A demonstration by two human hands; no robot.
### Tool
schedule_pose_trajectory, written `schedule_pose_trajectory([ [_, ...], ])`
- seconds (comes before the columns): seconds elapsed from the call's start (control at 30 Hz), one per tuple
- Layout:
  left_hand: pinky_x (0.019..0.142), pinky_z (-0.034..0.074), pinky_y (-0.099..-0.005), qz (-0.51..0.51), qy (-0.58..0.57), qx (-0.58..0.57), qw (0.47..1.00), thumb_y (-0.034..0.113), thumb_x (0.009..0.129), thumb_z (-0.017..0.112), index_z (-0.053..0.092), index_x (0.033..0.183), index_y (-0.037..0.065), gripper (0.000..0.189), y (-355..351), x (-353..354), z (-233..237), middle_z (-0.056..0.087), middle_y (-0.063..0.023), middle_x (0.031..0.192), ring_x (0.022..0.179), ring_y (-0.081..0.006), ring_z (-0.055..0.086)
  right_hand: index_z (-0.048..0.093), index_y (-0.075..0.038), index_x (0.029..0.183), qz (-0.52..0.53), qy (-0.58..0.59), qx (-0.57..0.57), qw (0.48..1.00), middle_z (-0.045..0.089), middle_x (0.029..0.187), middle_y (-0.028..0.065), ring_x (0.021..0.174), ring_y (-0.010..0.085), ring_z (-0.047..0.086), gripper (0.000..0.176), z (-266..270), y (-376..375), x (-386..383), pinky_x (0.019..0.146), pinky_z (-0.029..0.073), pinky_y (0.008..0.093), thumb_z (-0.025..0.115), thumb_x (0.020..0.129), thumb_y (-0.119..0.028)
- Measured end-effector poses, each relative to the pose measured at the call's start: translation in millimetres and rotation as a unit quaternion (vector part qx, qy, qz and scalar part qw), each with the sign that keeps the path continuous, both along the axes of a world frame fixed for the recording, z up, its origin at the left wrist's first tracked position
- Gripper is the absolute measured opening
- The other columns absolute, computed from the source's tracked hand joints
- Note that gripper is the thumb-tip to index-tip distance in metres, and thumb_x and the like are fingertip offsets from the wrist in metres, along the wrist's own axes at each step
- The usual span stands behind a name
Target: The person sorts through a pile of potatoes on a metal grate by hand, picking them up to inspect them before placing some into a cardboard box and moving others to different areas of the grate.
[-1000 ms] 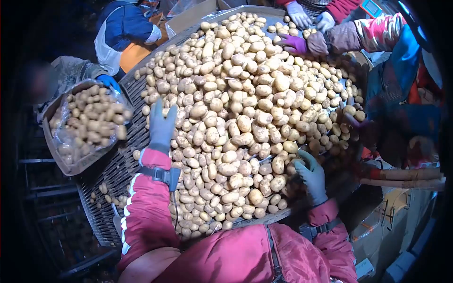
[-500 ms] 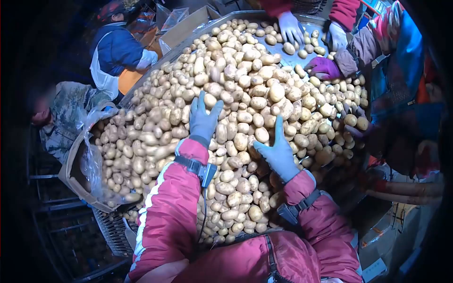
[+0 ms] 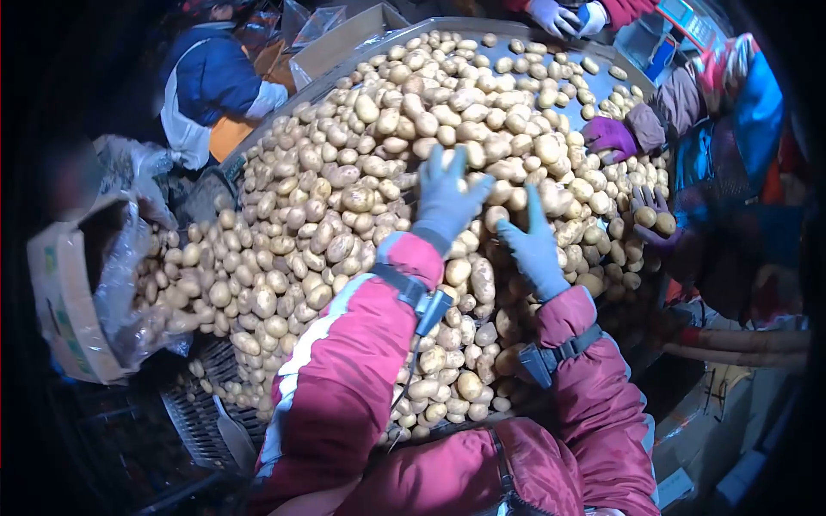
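Left hand: your left hand (image 3: 447,196), in a grey-blue knit glove, lay palm down on top of the heap, fingers (image 3: 433,168) spread and gripping nothing.
Right hand: your right hand (image 3: 535,248), same glove, sat just beside the left and lower on the slope, fingers open and flat, nothing held.
Why flat: open palms on a loose pile look like pressing or sweeping contact, not a pick. That's a judgement.
Potatoes: the heap of pale yellow-brown washed potatoes (image 3: 361,163) filled nearly the whole desk, both your hands touching it near the middle-right.
Desk: the grey metal sorting desk (image 3: 303,88) had a raised rim, which kept the round potatoes from rolling off.
Box: a brown cardboard box (image 3: 62,301) with a clear plastic liner (image 3: 129,288) stood tipped at the left edge, mouth toward the heap, potatoes lying across its opening.
Grate: a dark slatted grate (image 3: 202,413) sat under the near-left corner, with a few small potatoes on it.
Wrist straps: a black strap with a small device (image 3: 417,299) sat on your left wrist over the red padded sleeve (image 3: 344,378), with a cable trailing down; a similar strap (image 3: 551,357) was on the right.
Co-workers: a purple-gloved hand (image 3: 609,136) rested on potatoes at the far right; another gloved hand (image 3: 650,215) below it cupped two potatoes; white-gloved hands (image 3: 559,15) were at the far end.
Far left: a person in a blue jacket (image 3: 206,77) stood beside the rim.
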State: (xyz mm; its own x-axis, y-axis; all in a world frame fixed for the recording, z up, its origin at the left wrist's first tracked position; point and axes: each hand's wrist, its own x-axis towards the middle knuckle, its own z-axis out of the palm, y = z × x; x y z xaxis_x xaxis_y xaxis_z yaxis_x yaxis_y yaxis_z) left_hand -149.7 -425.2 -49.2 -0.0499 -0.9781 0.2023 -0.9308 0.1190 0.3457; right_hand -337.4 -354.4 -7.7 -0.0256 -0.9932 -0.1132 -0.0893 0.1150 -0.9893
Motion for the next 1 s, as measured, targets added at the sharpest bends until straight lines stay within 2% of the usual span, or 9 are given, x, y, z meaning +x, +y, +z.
schedule_pose_trajectory([
  [0.17, 0.122, 0.024, -0.0558, -0.035, 0.248, 0.144, 0.958, 0.057, 0.086, 0.069, 0.047, 0.150, 0.011, 0.082, 31.3, -60.6, 50.6, 0.015, -0.0236, 0.165, 0.145, -0.0529, 0.027, 0.032, -0.010, 0.160, 0.002, -0.014, 0.088, 0.996, 0.057, 0.137, 0.0085, 0.091, 0.0087, 0.061, 0.080, -3.7, 17.5, -63.1, 0.074, 0.054, 0.0246, 0.072, 0.091, -0.013],
  [0.23, 0.122, 0.024, -0.0540, -0.114, 0.025, 0.177, 0.977, 0.056, 0.086, 0.068, 0.038, 0.156, 0.013, 0.087, 45.2, -74.4, 57.2, 0.019, -0.0214, 0.165, 0.147, -0.0502, 0.024, 0.035, -0.010, 0.158, 0.011, -0.045, 0.115, 0.992, 0.059, 0.133, 0.0068, 0.084, 0.0070, 0.060, 0.074, -1.0, 35.7, -76.5, 0.070, 0.053, 0.0225, 0.067, 0.091, -0.010],
  [0.27, 0.123, 0.024, -0.0534, -0.107, 0.044, 0.056, 0.992, 0.056, 0.085, 0.068, 0.035, 0.157, 0.014, 0.090, 63.3, -94.9, 25.9, 0.021, -0.0221, 0.165, 0.148, -0.0496, 0.022, 0.035, -0.010, 0.158, 0.014, -0.045, 0.113, 0.992, 0.059, 0.133, 0.0068, 0.084, 0.0070, 0.060, 0.074, -1.7, 45.4, -80.4, 0.070, 0.053, 0.0225, 0.067, 0.091, -0.010],
  [0.33, 0.123, 0.024, -0.0518, -0.143, 0.136, 0.172, 0.965, 0.056, 0.085, 0.069, 0.035, 0.157, 0.014, 0.090, 98.8, -105.7, 65.9, 0.021, -0.0223, 0.165, 0.148, -0.0490, 0.020, 0.035, -0.004, 0.156, 0.016, -0.026, 0.082, 0.996, 0.065, 0.114, 0.0078, 0.075, 0.0062, 0.060, 0.071, -4.5, 66.7, -95.0, 0.063, 0.051, 0.0213, 0.064, 0.091, -0.006],
  [0.43, 0.122, 0.028, -0.0465, -0.175, 0.369, 0.189, 0.893, 0.045, 0.087, 0.072, 0.041, 0.153, 0.010, 0.081, 140.6, -90.2, 65.5, 0.029, -0.0238, 0.161, 0.147, -0.0435, 0.031, 0.038, -0.005, 0.155, -0.021, -0.052, 0.153, 0.987, 0.064, 0.122, 0.0088, 0.078, 0.0084, 0.061, 0.068, 31.2, 107.6, -105.8, 0.065, 0.051, 0.0228, 0.066, 0.093, -0.009],
  [0.57, 0.114, 0.039, -0.0413, -0.128, 0.035, -0.059, 0.989, 0.023, 0.084, 0.079, 0.057, 0.133, -0.002, 0.059, 174.4, 36.4, 24.6, 0.057, -0.0231, 0.136, 0.130, -0.0367, 0.053, 0.050, -0.005, 0.146, -0.036, -0.069, 0.121, 0.990, 0.067, 0.122, 0.0094, 0.081, 0.0117, 0.068, 0.054, 9.9, 159.0, -133.0, 0.067, 0.054, 0.0228, 0.068, 0.097, -0.017],
  [0.77, 0.111, 0.036, -0.0536, 0.245, -0.115, 0.012, 0.963, 0.058, 0.088, 0.066, 0.048, 0.149, 0.011, 0.079, 217.8, 134.1, 54.5, 0.053, -0.0264, 0.136, 0.125, -0.0443, 0.047, 0.058, 0.000, 0.137, 0.008, -0.165, 0.240, 0.957, 0.070, 0.115, 0.0097, 0.073, 0.0117, 0.066, 0.047, 35.2, 203.9, -122.2, 0.062, 0.054, 0.0247, 0.070, 0.095, -0.018],
  [0.9, 0.105, 0.040, -0.0541, 0.176, -0.091, 0.148, 0.969, 0.062, 0.087, 0.065, 0.049, 0.148, 0.014, 0.079, 192.0, 114.3, 36.6, 0.056, -0.0260, 0.131, 0.119, -0.0456, 0.053, 0.059, 0.002, 0.134, 0.058, -0.202, 0.263, 0.942, 0.070, 0.112, 0.0098, 0.067, 0.0146, 0.066, 0.046, 30.2, 224.2, -102.1, 0.061, 0.054, 0.0263, 0.070, 0.094, -0.017],
  [1.0, 0.106, 0.040, -0.0552, 0.139, -0.092, 0.095, 0.981, 0.061, 0.086, 0.066, 0.048, 0.149, 0.015, 0.079, 181.1, 70.9, 2.0, 0.057, -0.0237, 0.131, 0.120, -0.0472, 0.052, 0.059, 0.002, 0.134, 0.103, -0.206, 0.277, 0.933, 0.070, 0.110, 0.0095, 0.066, 0.0152, 0.067, 0.046, 33.4, 233.2, -90.9, 0.063, 0.055, 0.0274, 0.069, 0.094, -0.017],
])
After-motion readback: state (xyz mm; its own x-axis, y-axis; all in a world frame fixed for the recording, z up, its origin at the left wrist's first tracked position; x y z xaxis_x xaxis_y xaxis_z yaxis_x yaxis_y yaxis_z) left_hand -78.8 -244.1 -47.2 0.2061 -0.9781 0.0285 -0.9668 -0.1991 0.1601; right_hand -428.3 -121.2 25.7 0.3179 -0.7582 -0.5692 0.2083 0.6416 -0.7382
